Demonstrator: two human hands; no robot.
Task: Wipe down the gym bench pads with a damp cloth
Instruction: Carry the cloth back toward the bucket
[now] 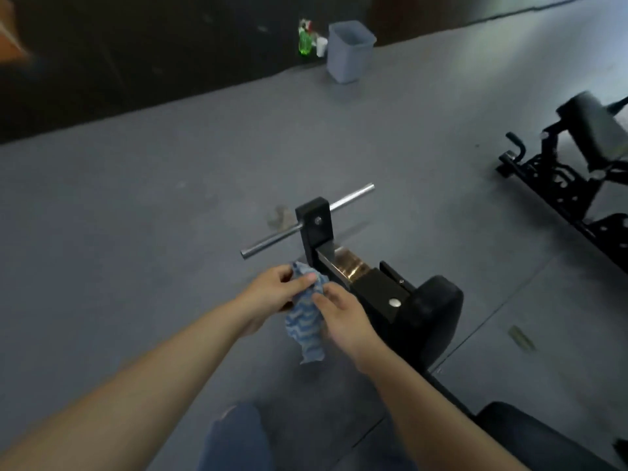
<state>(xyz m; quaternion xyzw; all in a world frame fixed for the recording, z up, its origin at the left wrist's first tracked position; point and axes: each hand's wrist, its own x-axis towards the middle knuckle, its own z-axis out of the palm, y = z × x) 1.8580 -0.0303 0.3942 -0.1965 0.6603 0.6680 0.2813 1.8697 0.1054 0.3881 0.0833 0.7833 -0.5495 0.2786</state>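
Note:
A blue-and-white patterned cloth hangs bunched between both hands at the centre of the view. My left hand pinches its upper end and my right hand grips it from the right side. Just right of the hands is the black round pad at the end of the bench, fixed to a black frame arm. Another black bench pad shows at the bottom right corner.
A steel crossbar passes through the black upright ahead of my hands. A grey bin and a green spray bottle stand by the far wall. Another black exercise machine occupies the right side. The floor is grey.

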